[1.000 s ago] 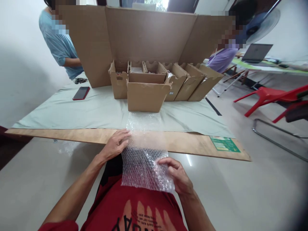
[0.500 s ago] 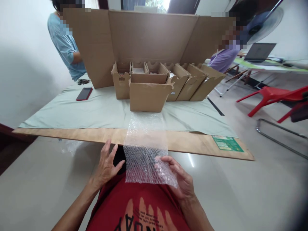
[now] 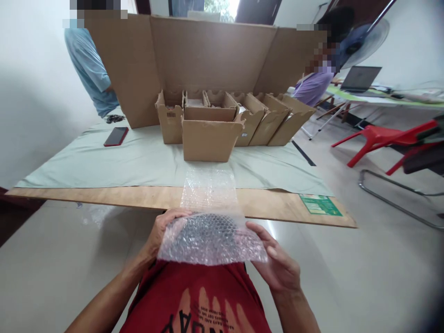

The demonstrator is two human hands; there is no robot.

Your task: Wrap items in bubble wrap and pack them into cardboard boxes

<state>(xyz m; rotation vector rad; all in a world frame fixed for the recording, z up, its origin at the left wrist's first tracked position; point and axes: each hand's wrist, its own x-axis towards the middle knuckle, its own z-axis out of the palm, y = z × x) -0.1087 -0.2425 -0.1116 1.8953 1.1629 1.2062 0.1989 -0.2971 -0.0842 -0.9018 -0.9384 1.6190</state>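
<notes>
1. The only print near me is on my red shirt [image 3: 197,300]: black block letters over pale streaks, cut off at the bottom, so I cannot read them.
2. A green sticker [image 3: 321,205] sits at the near right corner of the table [image 3: 104,196]; its print is too small to read.
3. My left hand [image 3: 163,231] curls its fingers over the left end of the bubble wrap [image 3: 211,238]. My right hand [image 3: 277,268] pinches the right end, thumb on top.
4. The bubble wrap is clear, dimpled film. It is stretched flat between my hands over my lap, and a strip runs up across the table's near edge.
5. The table is bare plywood at the near edge, with pale green cloth [image 3: 121,162] beyond.
6. Plain brown cardboard boxes [image 3: 208,138] with notched rims stand mid-table before a tall folded cardboard sheet [image 3: 208,51].
7. A dark red phone [image 3: 116,136] lies flat towards the far left corner.
</notes>
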